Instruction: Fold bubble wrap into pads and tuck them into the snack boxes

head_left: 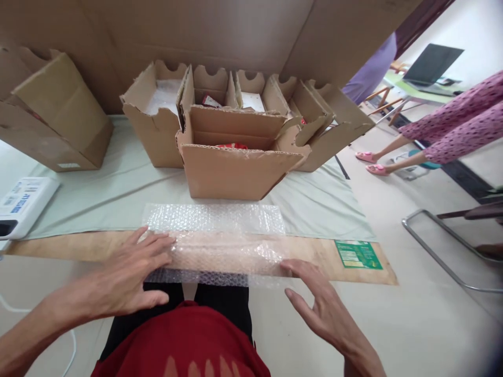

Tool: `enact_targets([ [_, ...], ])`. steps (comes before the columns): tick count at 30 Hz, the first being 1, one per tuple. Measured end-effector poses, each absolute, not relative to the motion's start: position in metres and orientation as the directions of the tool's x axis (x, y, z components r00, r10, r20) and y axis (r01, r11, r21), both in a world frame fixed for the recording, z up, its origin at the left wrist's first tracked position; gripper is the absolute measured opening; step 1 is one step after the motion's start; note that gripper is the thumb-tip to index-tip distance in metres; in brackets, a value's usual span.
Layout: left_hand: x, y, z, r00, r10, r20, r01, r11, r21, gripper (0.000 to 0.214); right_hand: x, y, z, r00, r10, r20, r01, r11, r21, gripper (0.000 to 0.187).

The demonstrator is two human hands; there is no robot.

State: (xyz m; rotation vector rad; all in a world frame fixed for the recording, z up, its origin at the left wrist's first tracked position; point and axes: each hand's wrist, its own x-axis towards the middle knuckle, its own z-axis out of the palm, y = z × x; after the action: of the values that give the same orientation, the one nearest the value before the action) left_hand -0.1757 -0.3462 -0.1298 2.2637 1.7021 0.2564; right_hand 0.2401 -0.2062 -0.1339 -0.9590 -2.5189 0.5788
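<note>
A clear sheet of bubble wrap [226,246] lies across the table's front edge, its near part hanging over my lap. My left hand [131,267] rests at the sheet's left side, fingers stretched out and thumb apart. At the right end, my right hand [314,293] touches the sheet with its fingertips, the thumb held away below. Neither hand grips anything that I can see. Just beyond the sheet stands a cardboard box [236,170] with something red inside.
Several open cardboard bins, one a bin with white wrap [153,141], stand in a row behind. At the left are a larger carton [65,115] and a white scale-like device [27,204]. A green label [357,254] marks the right edge. Nearby are a person's legs [459,120] and a metal chair frame [428,246].
</note>
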Motion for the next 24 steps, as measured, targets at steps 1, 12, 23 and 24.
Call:
enact_targets([
  [1, -0.18, -0.346, -0.124, 0.291, 0.954, -0.067, 0.888, -0.243, 0.39, 0.04, 0.241, -0.206, -0.132, -0.683, 0.708, 0.181, 0.538, 0.654, -0.532, 0.03],
  [12, -0.227, -0.306, -0.137, -0.372, 0.927, 0.039, 0.926, 0.369, 0.079, 0.035, 0.188, -0.127, -0.16, -0.338, 0.92, 0.196, 0.76, 0.39, -0.52, 0.04],
  [23, -0.203, -0.305, -0.128, -0.378, 0.897, 0.23, 0.903, 0.302, 0.306, 0.02, 0.188, -0.134, -0.16, -0.307, 0.81, 0.499, 0.714, 0.543, -0.442, 0.024],
  [24, -0.202, -0.301, -0.128, -0.368, 0.891, 0.265, 0.909, 0.286, 0.303, 0.021, 0.19, -0.133, -0.159, -0.282, 0.791, 0.544, 0.719, 0.549, -0.426, 0.023],
])
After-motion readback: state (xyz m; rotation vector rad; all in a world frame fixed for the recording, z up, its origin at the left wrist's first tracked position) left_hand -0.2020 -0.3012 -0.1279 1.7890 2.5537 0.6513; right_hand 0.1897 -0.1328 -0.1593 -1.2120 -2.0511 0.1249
